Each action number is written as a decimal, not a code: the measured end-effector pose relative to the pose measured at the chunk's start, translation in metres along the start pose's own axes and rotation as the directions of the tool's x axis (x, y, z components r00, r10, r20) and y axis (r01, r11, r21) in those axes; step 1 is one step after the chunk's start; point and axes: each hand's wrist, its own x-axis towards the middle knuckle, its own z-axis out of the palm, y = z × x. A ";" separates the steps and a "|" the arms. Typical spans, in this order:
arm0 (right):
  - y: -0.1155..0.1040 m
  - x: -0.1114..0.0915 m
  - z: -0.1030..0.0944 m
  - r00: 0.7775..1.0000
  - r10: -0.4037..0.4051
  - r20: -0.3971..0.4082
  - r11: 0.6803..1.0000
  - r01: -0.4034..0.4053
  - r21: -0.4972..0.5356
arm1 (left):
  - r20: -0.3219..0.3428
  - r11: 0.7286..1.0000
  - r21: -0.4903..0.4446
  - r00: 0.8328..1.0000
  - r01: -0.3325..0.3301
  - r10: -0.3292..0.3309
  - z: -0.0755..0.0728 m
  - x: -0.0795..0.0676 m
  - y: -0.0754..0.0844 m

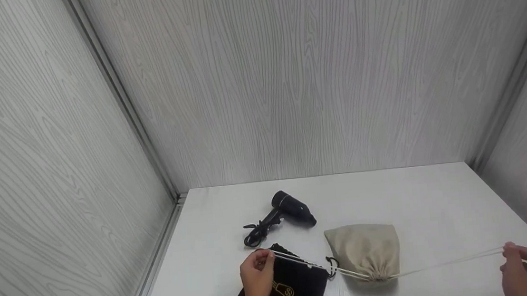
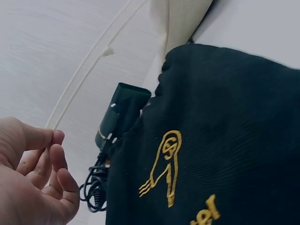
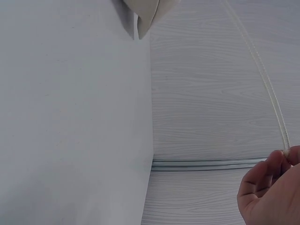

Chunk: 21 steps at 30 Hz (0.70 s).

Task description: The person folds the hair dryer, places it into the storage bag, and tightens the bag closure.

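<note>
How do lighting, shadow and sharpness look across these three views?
Head view: soft, even light, though the string at right looks faint against the white table; left wrist: the black bag takes a bluish-green cast, its gold stitching clear; right wrist: a cool tint, with dim shadow low on the table.

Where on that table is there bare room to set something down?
Bare tabletop lies right of the hair dryer, between the beige pouch and the back wall; another patch lies between the hair dryer and the left wall. The front middle is crowded: the left hand, white cord, black pouch and beige pouch.
</note>
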 end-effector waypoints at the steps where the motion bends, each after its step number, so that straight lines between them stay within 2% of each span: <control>1: -0.001 0.000 0.000 1.000 0.001 0.001 1.000 -0.001 0.001 | 0.012 1.000 0.000 1.000 -0.005 0.005 0.001 -0.001 0.000; 5: -0.004 -0.001 -0.003 1.000 0.009 0.007 0.998 -0.010 0.060 | 0.082 1.000 -0.015 0.996 -0.023 0.024 0.006 -0.004 -0.001; 8: -0.004 -0.006 -0.001 1.000 -0.007 0.017 0.996 0.005 0.087 | 0.146 1.000 -0.013 0.989 -0.010 0.012 0.010 -0.008 -0.002; 15: -0.005 -0.016 0.012 0.992 -0.110 0.065 0.993 0.106 0.058 | 0.292 1.000 -0.016 0.956 0.011 -0.006 0.024 -0.020 -0.001; 21: -0.006 -0.019 0.023 0.980 -0.178 0.092 0.984 0.177 0.021 | 0.358 0.999 -0.042 0.934 0.015 0.002 0.036 -0.031 0.010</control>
